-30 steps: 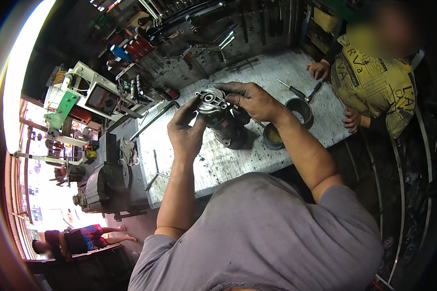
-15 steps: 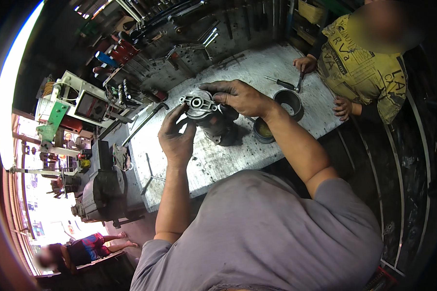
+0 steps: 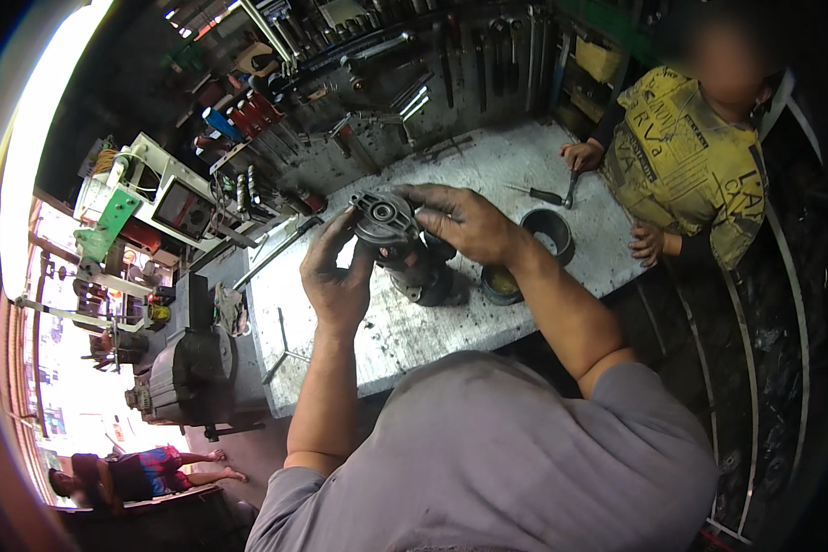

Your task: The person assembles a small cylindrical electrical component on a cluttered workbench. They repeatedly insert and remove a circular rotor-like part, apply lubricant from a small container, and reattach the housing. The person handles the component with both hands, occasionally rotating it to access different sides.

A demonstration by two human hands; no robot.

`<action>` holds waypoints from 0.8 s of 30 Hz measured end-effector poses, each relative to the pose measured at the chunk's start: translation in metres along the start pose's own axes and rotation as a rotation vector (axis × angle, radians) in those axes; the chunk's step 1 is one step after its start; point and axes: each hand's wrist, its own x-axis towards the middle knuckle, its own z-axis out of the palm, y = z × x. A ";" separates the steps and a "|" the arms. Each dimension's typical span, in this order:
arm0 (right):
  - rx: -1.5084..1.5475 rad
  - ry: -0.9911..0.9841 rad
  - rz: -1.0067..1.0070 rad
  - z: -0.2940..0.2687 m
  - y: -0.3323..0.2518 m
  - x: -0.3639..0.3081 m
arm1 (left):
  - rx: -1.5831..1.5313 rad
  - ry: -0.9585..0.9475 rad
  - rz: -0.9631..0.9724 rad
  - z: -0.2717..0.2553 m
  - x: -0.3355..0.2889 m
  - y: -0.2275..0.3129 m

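Observation:
A dark, greasy motor that looks like a starter motor [image 3: 418,276] stands upright on the metal-topped bench. On its top end sits a round grey end cover [image 3: 383,213] with a central hole and lugs at its edge. My left hand [image 3: 334,276] has its fingertips and thumb at the near left side of the cover. From the other side my right hand [image 3: 465,221] curls its fingers over the cover's right edge. The underside of the cover and some of my right fingertips are hidden.
Right of the motor are two dark round containers, a ring-shaped one [image 3: 561,241] and a smaller one [image 3: 503,293]. A person in a yellow shirt [image 3: 685,161] holds a ratchet [image 3: 572,187] beside a screwdriver [image 3: 543,195]. A three-armed wrench [image 3: 283,345] lies at left. Tools hang behind.
The end cover has turned between my hands, its lugs now lying at a different angle. My view has shifted, so the bench sits slightly lower in the picture.

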 end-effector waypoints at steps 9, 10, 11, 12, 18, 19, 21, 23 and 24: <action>0.489 0.044 -0.087 0.025 -0.046 -0.048 | -0.230 -0.049 -0.084 0.017 0.008 0.064; 0.550 0.039 -0.054 0.027 -0.047 -0.057 | -0.081 -0.143 -0.047 0.014 0.006 0.067; 0.564 0.046 0.001 0.032 -0.044 -0.062 | -0.018 -0.183 0.010 0.014 0.001 0.070; 0.508 0.073 0.115 0.035 -0.044 -0.071 | 0.038 -0.224 0.063 0.015 -0.004 0.072; 0.539 0.157 0.208 0.047 -0.040 -0.094 | -0.038 -0.352 0.031 0.017 -0.025 0.061; 0.438 0.194 0.232 0.048 -0.041 -0.095 | -0.039 -0.354 0.038 0.017 -0.028 0.059; 0.297 0.238 0.211 0.049 -0.042 -0.094 | -0.022 -0.348 0.067 0.016 -0.030 0.057; 0.440 0.253 0.181 0.049 -0.039 -0.090 | -0.037 -0.338 0.050 0.015 -0.029 0.056; 0.517 0.264 0.169 0.048 -0.037 -0.089 | -0.037 -0.333 0.040 0.014 -0.028 0.055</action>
